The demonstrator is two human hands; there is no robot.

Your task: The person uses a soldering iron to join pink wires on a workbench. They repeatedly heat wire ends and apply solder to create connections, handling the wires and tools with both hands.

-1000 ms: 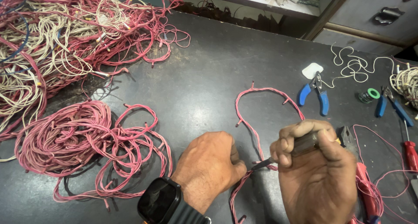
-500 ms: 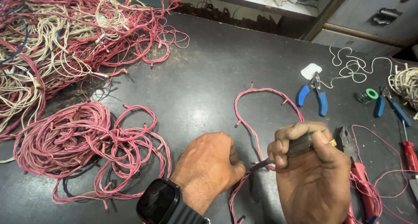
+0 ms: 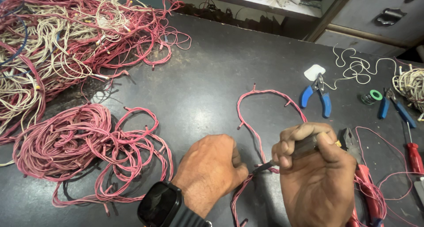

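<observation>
The twisted red wire pair lies looped on the dark table. The left hand presses it flat, fingers curled, steadying it. The right hand is fisted around a dark tool, tip meeting the wire. Red wire coils wait left.

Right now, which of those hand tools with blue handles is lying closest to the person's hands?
The blue-handled pliers beside the small white piece, just above the right hand. The other blue-handled tool lies farther right, near the green ring.

dark worktop, grey drawer unit w/ handle behind, dim light
</observation>
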